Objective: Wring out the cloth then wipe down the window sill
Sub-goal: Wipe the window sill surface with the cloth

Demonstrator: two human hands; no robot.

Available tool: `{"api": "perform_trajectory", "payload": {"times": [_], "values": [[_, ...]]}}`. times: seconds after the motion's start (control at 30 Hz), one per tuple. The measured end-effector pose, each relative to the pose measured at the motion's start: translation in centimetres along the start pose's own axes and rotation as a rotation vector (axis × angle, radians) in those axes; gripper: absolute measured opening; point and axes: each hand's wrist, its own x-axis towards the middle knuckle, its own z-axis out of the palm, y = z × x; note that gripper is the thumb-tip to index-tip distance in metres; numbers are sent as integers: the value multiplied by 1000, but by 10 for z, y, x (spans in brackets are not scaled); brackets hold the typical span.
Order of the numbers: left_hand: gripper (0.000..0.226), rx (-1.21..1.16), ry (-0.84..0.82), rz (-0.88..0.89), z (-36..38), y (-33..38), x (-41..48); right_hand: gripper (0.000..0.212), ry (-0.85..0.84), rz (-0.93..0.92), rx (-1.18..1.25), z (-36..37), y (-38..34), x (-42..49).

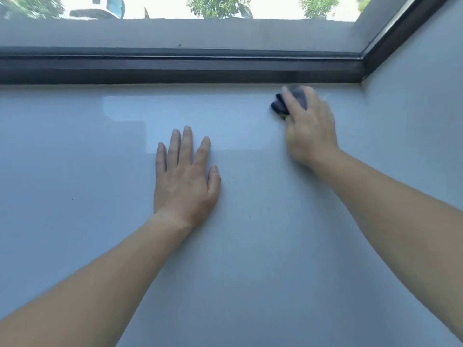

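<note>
A wide, glossy pale grey window sill [100, 171] fills most of the view. My right hand [309, 128] presses a small bunched dark blue-grey cloth [280, 105] onto the sill near its far right corner, close to the window frame; the hand is blurred and covers most of the cloth. A bit of yellow-green shows at the cloth's lower edge. My left hand [185, 176] lies flat on the sill in the middle, palm down, fingers spread, holding nothing.
A dark window frame [175, 68] runs along the back of the sill and turns up at the right [400, 28]. A pale side wall [421, 108] bounds the sill on the right. Trees and a vehicle show outside through the glass.
</note>
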Motion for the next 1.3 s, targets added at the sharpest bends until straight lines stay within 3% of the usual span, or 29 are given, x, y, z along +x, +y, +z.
{"api": "perform_trajectory", "payload": {"times": [0.1,0.17,0.27,0.4,0.47,0.53,0.67,0.8,0.97,1.13,1.3], "values": [[64,-10,5,3,0,1,-1,61,0,327,-74,2,-12,18],[64,-10,11,5,0,2,-1,63,-5,262,-33,6,-43,17],[63,1,17,-1,0,1,1,60,-60,-26,7,17,-78,9],[64,8,21,8,1,-1,0,48,-61,-189,18,13,-58,11],[64,15,6,12,0,-1,-1,48,-32,-137,-41,6,-25,12],[65,0,1,1,-1,0,-1,50,-8,51,-115,-5,18,12],[59,-122,39,3,-3,23,7,54,-90,302,-273,-26,70,10],[64,-113,-36,118,4,57,19,53,-83,303,-197,-19,52,6],[64,-14,-49,95,13,62,21,47,-63,103,-196,-17,64,-4],[64,-6,-54,94,13,63,22,56,-114,301,-259,-25,82,12],[64,-13,-53,95,11,63,25,66,-82,242,-76,-24,44,-24]]}}
